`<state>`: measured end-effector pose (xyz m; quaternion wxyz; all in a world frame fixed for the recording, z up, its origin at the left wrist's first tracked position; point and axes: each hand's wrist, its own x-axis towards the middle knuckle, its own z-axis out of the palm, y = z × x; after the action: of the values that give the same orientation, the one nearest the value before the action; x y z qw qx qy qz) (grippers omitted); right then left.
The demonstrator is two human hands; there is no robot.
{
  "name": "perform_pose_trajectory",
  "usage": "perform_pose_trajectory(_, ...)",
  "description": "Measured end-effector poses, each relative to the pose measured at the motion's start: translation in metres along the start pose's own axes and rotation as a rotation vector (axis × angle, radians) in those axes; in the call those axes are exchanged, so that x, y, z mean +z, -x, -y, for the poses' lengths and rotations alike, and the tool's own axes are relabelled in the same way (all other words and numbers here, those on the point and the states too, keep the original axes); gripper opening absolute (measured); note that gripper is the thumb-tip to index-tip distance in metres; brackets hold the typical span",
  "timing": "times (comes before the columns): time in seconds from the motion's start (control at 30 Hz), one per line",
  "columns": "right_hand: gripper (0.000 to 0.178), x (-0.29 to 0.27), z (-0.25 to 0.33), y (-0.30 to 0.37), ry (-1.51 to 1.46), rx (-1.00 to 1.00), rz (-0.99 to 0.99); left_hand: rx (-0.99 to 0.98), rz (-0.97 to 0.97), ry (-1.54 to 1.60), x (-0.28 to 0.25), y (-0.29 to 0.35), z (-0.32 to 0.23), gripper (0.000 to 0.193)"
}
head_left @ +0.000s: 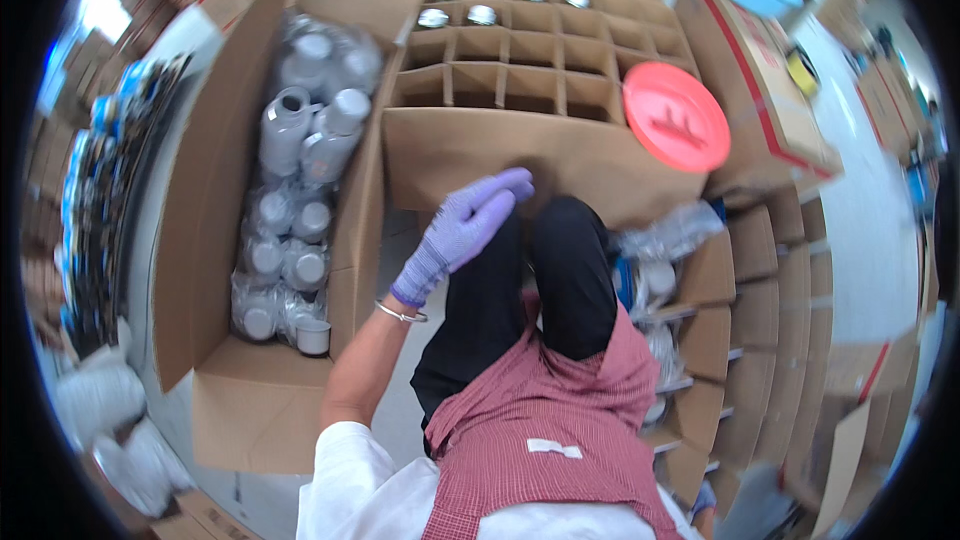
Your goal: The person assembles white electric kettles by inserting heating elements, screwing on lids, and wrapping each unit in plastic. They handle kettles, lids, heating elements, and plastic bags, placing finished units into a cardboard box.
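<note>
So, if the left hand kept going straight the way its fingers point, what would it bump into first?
Likely the front flap of the divided cardboard carton. The gloved left hand may already be touching it; depth is unclear in this single view.

From my remote post I see the left hand (472,222), purple-gloved, fingers extended, beside a divided carton (465,145). Six silver tops (482,15) stand in its far cells; a pink disc (682,88) covers its near right corner. Left of it, I see wrapped bottles (333,138) filling an open carton (215,190). The right hand (705,495) barely shows.
</note>
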<state>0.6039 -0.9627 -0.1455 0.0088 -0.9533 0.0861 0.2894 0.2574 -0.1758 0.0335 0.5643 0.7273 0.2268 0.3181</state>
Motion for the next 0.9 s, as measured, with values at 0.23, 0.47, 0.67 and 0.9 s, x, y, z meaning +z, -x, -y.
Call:
perform_pose_trajectory(0.23, 0.049, -0.133, 0.126, -0.017, 0.433, 0.048, -0.1, -0.251, -0.951, -1.016, -0.252, -0.006, 0.137, 0.043)
perform_pose_trajectory(0.47, 0.05, -0.162, 0.46, 0.175, 0.202, -1.121, -0.533, -0.734, -0.678, -1.137, -0.33, 0.052, 0.222, 0.043)
perform_pose_trajectory(0.67, 0.083, -0.055, 0.672, 0.352, -0.097, -1.857, -0.278, -0.431, -0.809, -0.808, -0.246, 0.054, 0.161, 0.024)
perform_pose_trajectory(0.9, 0.095, -0.022, 0.741, 0.484, -0.616, -2.146, -0.148, 0.128, -0.696, -1.0, -0.082, 0.048, 0.013, 0.023)
